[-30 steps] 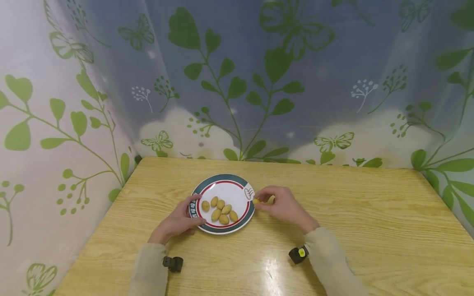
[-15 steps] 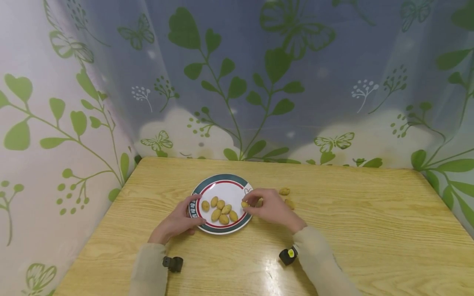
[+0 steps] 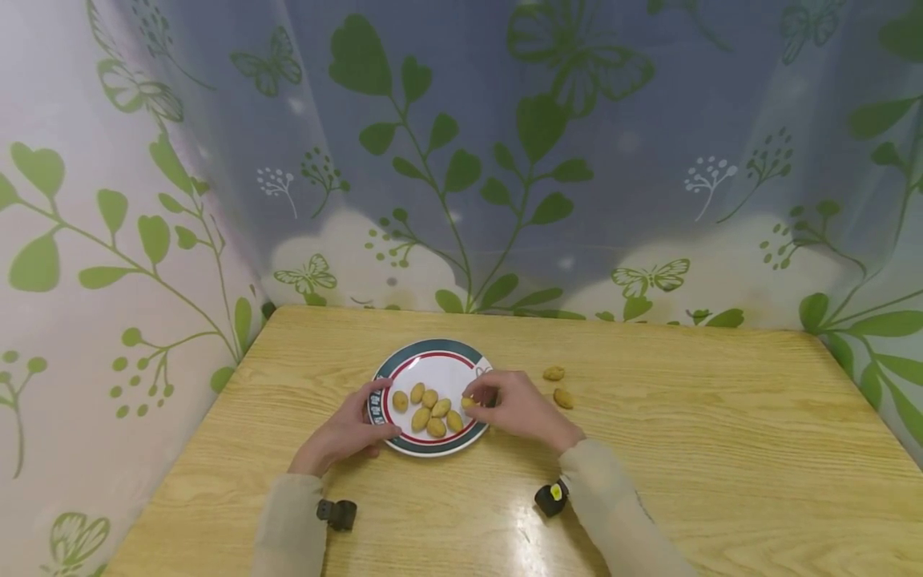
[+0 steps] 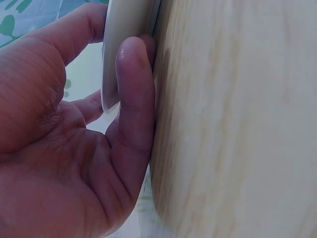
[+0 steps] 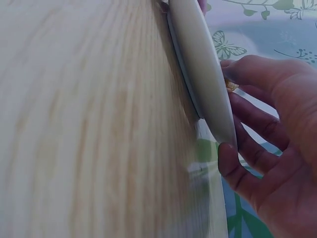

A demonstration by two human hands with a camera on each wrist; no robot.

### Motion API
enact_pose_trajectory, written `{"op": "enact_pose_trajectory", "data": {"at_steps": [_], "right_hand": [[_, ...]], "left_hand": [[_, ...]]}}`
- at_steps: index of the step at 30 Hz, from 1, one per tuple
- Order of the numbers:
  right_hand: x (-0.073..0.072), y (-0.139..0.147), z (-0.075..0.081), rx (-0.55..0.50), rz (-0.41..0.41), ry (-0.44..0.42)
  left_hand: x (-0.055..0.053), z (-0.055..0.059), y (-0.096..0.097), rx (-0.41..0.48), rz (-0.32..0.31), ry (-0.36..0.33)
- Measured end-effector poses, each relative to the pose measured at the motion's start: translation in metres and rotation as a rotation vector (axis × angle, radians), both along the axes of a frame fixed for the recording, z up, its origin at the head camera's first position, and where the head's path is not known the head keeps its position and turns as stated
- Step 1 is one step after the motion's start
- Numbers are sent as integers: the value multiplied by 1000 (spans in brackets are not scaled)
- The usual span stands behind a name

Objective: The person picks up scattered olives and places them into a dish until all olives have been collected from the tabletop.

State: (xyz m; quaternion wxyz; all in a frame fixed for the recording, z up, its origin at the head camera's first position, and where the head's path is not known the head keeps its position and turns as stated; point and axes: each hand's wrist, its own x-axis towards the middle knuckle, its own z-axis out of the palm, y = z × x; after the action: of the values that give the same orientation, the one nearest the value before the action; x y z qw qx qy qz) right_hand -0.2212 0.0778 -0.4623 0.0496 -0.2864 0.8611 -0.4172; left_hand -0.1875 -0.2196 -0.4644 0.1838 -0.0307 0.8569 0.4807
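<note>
A round white plate (image 3: 433,346) with a dark green rim and a red ring lies on the table. Several small yellow-brown oval fruits (image 3: 421,419) are grouped on its left and front part. My left hand (image 3: 346,425) grips the plate's left rim, thumb over the top; the left wrist view shows other fingers beneath the plate's edge (image 4: 126,29). Above the plate's right side, my right hand (image 3: 519,409) pinches one more yellow-brown fruit (image 3: 468,401) between thumb and fingertips. In the right wrist view that fruit (image 5: 231,86) is mostly hidden by the fingers and plate.
Two loose yellow-brown fruits, one farther back (image 3: 554,373) and one nearer (image 3: 563,398), lie right of the plate. The light wood table (image 3: 721,433) ends at a leaf-and-butterfly patterned curtain (image 3: 461,200). A small black camera (image 3: 551,498) sits on my right wrist.
My right hand has moved left from the plate's right edge to over its inside, carrying the pinched fruit. Two loose fruits have come into sight behind it. The left hand stays put.
</note>
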Motion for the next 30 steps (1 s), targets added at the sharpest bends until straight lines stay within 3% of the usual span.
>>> {"op": "enact_pose_trajectory", "data": {"at_steps": [12,30], "right_hand": [[-1,-5,-1,43,14,-7],[1,5,3,16,4,-15]], "left_hand": [[0,0,0,12,0,-1],[1,1,0,14,-4,-4]]}}
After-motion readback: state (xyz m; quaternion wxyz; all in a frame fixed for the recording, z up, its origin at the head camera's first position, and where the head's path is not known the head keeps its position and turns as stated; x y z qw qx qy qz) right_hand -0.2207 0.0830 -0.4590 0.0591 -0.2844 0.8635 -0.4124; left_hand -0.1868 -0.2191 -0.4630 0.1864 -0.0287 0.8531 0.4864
